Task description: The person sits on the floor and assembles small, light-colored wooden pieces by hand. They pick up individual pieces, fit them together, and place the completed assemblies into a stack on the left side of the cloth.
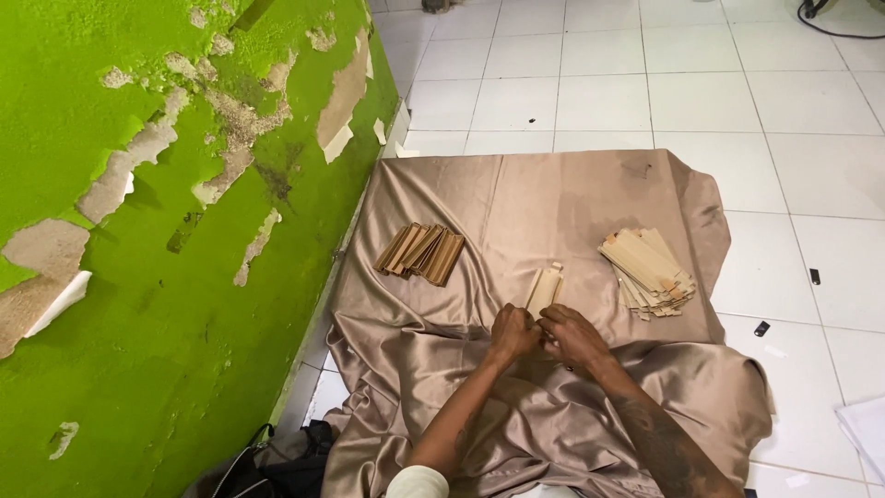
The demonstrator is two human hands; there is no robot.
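Both of my hands meet low on a tan satin cloth (562, 198) spread on the floor. My left hand (513, 334) and my right hand (572, 336) are closed together on the near end of a pale flat paper piece (544, 288) that points away from me. A loose stack of pale flat paper pieces (647, 270) lies to the right of my hands. To the left, farther off, lies a darker brown bundle of folded pieces (421, 252).
A peeling green wall (138, 231) runs along the left edge of the cloth. White floor tiles (737, 101) surround the cloth. Small dark bits (761, 328) lie on the tiles at right, white paper (867, 433) at the lower right, a dark bag (277, 466) at bottom left.
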